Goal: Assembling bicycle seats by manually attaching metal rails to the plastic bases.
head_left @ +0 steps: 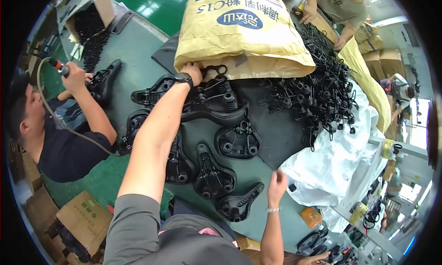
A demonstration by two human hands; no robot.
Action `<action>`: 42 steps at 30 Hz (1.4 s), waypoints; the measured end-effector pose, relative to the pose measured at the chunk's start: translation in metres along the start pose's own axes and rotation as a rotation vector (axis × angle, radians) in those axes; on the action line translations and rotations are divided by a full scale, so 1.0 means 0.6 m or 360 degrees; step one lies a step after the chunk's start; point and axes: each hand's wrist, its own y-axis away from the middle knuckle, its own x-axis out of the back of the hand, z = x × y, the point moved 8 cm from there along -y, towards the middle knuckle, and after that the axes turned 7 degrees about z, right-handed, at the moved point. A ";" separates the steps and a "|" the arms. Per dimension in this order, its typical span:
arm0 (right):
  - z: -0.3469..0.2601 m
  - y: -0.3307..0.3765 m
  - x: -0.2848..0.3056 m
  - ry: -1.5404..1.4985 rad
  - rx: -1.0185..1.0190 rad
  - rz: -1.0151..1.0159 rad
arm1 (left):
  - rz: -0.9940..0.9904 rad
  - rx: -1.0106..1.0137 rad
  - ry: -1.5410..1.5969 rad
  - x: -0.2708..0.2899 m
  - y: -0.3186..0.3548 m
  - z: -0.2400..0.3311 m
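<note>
Head view shows your left hand [192, 73] stretched to the mouth of the yellow sack [239, 34], fingers closed on a black wire frame [215, 71] at its opening. Your right hand [276, 182] hangs open and empty over the green table [138, 48], near the black saddle bases [214, 177]. You seem mid-pick (frame barely clear), so next comes a clean pull toward a base.
</note>
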 end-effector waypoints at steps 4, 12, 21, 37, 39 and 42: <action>-0.128 -0.215 -0.089 -0.0491 0.0004 -0.0207 | 0.0125 -0.0244 -0.0154 0.067 0.019 0.052; -0.190 -0.365 -0.229 -0.1433 -0.1212 -0.0630 | 0.0395 -0.0262 0.0521 0.216 0.191 0.055; -0.152 -0.054 0.046 -0.0546 -0.0040 -0.0021 | -0.0076 -0.0174 0.1686 0.181 0.634 0.077; 0.197 0.386 0.185 -0.0338 -0.0640 0.0128 | -0.0477 -0.1633 0.0773 -0.088 0.925 0.310; 0.186 0.378 0.185 -0.0391 -0.0626 0.0140 | -0.0724 -0.1585 0.0734 -0.098 0.928 0.313; 0.173 0.360 0.178 -0.0354 -0.0598 0.0047 | -0.0723 -0.1587 0.0747 -0.091 0.931 0.307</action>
